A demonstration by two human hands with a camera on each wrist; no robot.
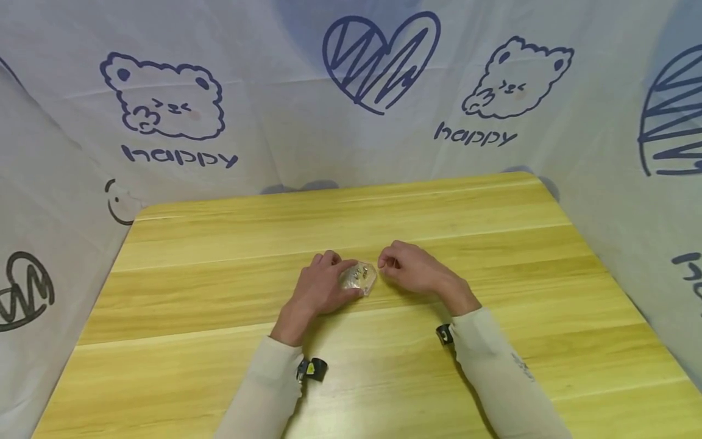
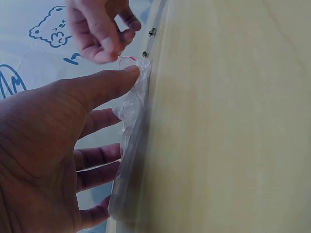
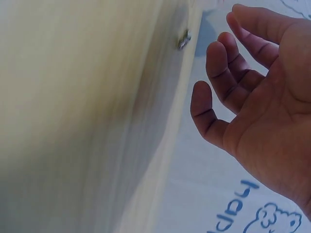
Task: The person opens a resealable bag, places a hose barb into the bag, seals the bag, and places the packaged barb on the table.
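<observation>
On the table, a small crumpled clear plastic packet [image 1: 358,277] with a rounded edge lies by my left hand [image 1: 320,286]. The thumb and spread fingers of that hand grip its side; the left wrist view shows the thumb on top of the clear plastic packet [image 2: 131,99], near a red line. Small dark metal pieces [image 2: 152,31], perhaps screws, show at its far end; whether they lie on or beside it I cannot tell. Just right of the packet hovers my right hand [image 1: 408,266], fingers loosely bent. Nothing shows between the right hand's fingers [image 3: 216,60].
A wood-grain table [image 1: 219,360] extends around both hands. White cloth [image 1: 285,134] with bear, heart and "happy" drawings hangs behind it and at both sides. Dark wrist-worn devices [image 1: 317,369] sit at the cuffs of the light sleeves.
</observation>
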